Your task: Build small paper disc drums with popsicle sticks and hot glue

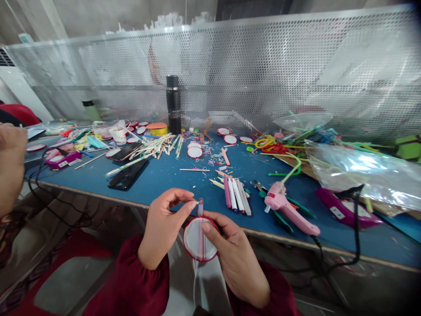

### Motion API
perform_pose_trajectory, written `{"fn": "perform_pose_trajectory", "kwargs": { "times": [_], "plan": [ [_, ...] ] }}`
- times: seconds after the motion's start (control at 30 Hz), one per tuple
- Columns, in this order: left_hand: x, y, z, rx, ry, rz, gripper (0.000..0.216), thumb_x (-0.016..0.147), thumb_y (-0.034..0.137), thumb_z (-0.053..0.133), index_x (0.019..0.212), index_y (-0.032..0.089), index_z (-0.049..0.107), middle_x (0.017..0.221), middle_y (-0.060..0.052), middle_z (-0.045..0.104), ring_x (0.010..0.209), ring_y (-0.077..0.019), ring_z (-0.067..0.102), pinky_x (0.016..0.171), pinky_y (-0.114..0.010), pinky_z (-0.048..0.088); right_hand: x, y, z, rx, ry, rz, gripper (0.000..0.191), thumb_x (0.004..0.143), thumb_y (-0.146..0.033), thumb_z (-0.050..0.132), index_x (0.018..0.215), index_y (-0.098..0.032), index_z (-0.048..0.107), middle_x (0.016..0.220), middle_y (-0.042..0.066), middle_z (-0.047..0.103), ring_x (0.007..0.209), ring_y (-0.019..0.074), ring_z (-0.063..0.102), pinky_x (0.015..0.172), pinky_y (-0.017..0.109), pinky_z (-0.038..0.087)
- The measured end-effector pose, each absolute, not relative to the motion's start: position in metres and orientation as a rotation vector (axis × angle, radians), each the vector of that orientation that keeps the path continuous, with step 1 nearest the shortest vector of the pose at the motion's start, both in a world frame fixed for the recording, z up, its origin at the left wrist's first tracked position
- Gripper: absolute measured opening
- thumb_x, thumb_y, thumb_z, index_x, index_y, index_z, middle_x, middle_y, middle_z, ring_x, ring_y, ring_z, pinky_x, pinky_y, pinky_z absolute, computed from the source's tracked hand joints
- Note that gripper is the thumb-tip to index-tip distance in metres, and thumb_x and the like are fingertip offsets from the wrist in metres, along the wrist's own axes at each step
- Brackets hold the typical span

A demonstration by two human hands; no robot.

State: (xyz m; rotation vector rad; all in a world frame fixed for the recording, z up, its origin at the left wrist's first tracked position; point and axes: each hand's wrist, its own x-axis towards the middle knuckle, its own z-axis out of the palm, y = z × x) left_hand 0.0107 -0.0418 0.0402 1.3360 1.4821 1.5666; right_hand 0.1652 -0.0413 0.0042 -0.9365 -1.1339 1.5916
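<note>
My right hand (238,259) holds a white round disc with a red rim (197,241) upright below the table's front edge, thumb pressed on its face. A thin stick (200,208) runs down the disc and pokes above it. My left hand (162,226) pinches something tiny at the stick's top between thumb and forefinger. Both wrists wear dark red sleeves.
The blue table (171,175) carries a pink glue gun (287,208) with a black cord, marker pens (235,195), a black phone (128,174), loose wooden sticks (154,147), more red-rimmed discs (194,151), a black flask (173,104) and plastic bags (358,171). Another person's hand (11,162) is at far left.
</note>
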Motion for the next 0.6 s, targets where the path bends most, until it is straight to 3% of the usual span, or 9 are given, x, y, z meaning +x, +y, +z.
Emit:
{"fn": "perform_pose_trajectory", "kwargs": {
  "times": [0.6],
  "plan": [
    [0.0106, -0.043, 0.041, 1.357, 1.508, 1.563, 0.012, 0.079, 0.025, 0.074, 0.088, 0.018, 0.073, 0.086, -0.004, 0.074, 0.081, -0.016, 0.069, 0.078, -0.027, 0.056, 0.1641, -0.0409, 0.0138, -0.987, -1.107, 1.587, 0.035, 0.074, -0.047, 0.083, 0.099, -0.023, 0.077, 0.095, 0.003, 0.076, 0.087, 0.0188, 0.066, 0.083, 0.032, 0.052]
  ]
}}
